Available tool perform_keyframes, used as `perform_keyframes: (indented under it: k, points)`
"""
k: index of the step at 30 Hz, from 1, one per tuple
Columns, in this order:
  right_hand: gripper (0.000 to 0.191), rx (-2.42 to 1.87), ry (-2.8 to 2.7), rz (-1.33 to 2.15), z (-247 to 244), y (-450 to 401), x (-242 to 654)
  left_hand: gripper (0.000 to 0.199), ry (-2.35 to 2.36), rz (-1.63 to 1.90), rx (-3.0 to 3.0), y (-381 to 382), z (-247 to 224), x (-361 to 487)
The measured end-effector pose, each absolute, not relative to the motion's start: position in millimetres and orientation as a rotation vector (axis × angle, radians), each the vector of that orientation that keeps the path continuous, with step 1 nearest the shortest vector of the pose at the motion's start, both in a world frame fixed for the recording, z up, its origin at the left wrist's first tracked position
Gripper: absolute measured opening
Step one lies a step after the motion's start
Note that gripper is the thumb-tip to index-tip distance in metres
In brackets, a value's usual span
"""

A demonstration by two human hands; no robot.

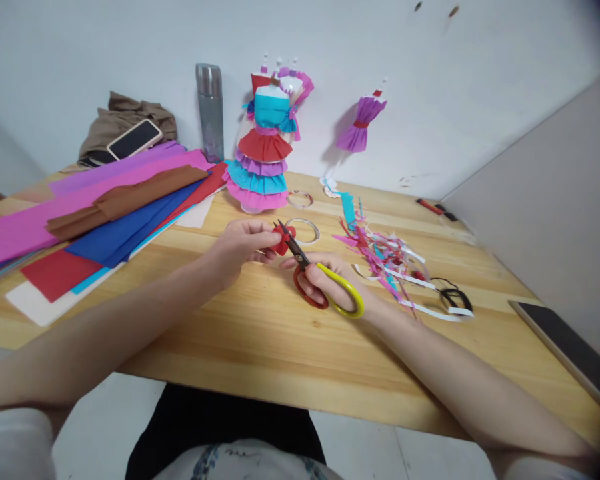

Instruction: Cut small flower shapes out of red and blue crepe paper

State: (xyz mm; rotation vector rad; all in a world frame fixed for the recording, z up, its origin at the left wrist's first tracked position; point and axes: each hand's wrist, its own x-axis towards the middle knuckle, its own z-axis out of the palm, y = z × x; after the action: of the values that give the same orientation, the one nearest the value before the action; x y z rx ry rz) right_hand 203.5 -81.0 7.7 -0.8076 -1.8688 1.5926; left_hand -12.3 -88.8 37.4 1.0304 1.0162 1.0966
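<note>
Pinched between the fingers of my left hand is a small folded piece of red crepe paper. My right hand is closed around scissors with one yellow and one red handle loop. The dark blades lie against the red paper, their tips slightly apart. Both hands are just above the wooden table. Just behind them is a roll of tape. Farther back stands a mannequin in a tiered dress of blue, red, purple and pink paper.
Folded crepe paper sheets cover the left side. A flask, a phone and brown cloth stand or lie at the back left. Paper scraps are heaped at right, near a tablet-like device. A purple-dressed mannequin stands by the wall.
</note>
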Motion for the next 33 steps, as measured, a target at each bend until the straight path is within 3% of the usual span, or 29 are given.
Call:
perform_keyframes:
  k: [33]
  points:
    - [0.065, -0.741, -1.927, 1.551, 5.0, -81.9, 203.6, 0.016, 1.004, 1.098, 1.127, -91.0, 36.7, -9.3]
